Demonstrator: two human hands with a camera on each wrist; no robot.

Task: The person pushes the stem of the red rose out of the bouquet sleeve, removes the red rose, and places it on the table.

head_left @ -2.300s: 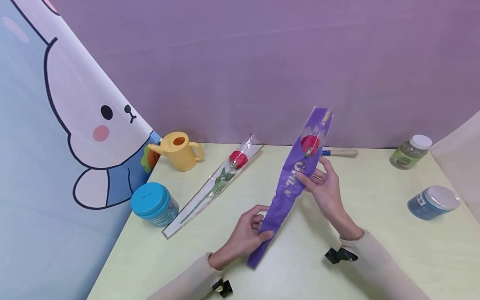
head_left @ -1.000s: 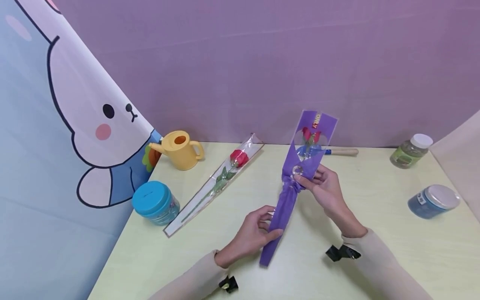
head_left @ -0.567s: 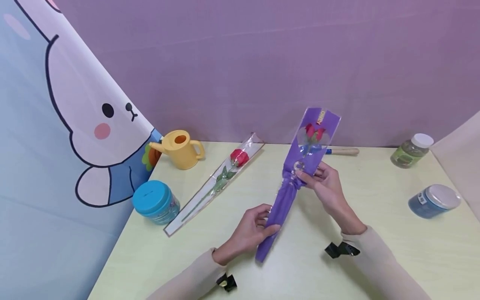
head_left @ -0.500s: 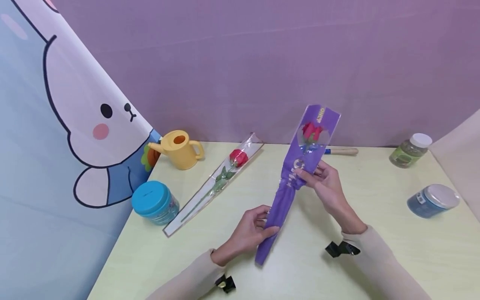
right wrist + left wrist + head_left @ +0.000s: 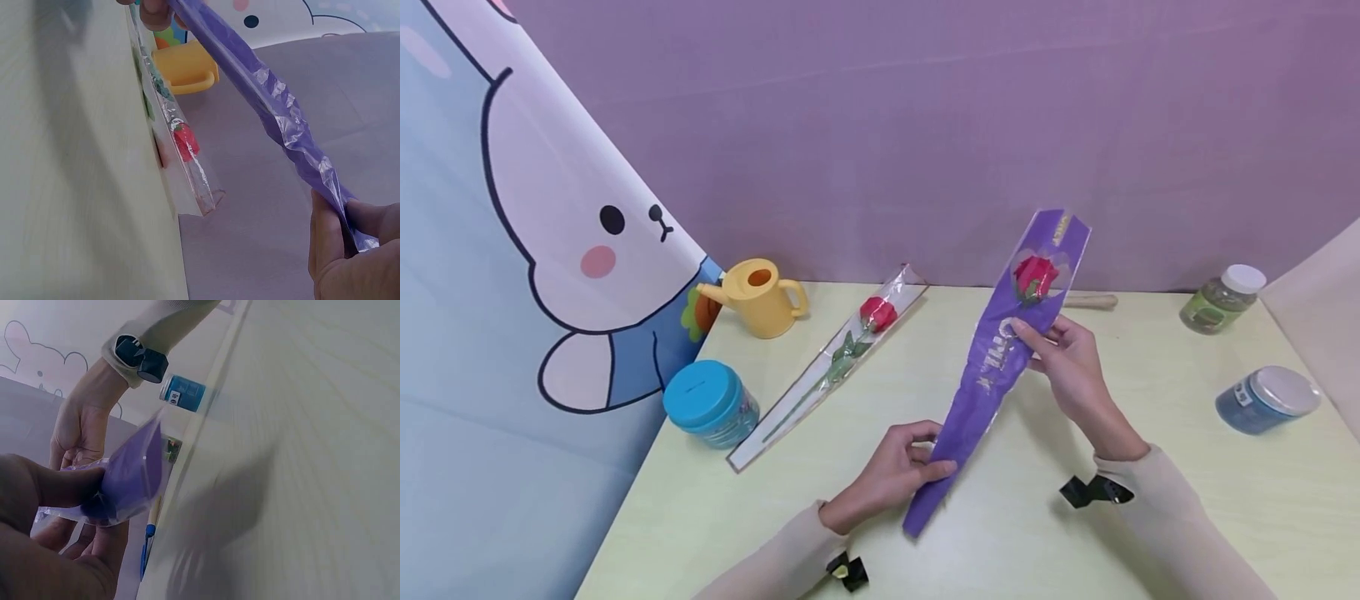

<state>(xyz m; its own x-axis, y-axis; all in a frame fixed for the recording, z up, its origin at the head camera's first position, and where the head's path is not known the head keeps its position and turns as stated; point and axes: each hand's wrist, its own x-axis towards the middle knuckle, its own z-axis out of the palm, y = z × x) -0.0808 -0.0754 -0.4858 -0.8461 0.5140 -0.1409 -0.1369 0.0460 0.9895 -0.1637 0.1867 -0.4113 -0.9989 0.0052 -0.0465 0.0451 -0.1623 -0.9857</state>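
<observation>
A purple sleeve (image 5: 1000,367) containing a red rose (image 5: 1035,273) is held aloft above the table (image 5: 1150,517). The narrow lower end is pinched by the left hand (image 5: 895,475); the mid-section, just below the bloom, is pinched by the right hand (image 5: 1071,367). The step in hand appears to be straightening the sleeve; next, both pinches are best kept firm while the film is smoothed.

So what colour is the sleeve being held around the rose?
Purple sleeve, with pale lettering; clearest in the head view.
</observation>
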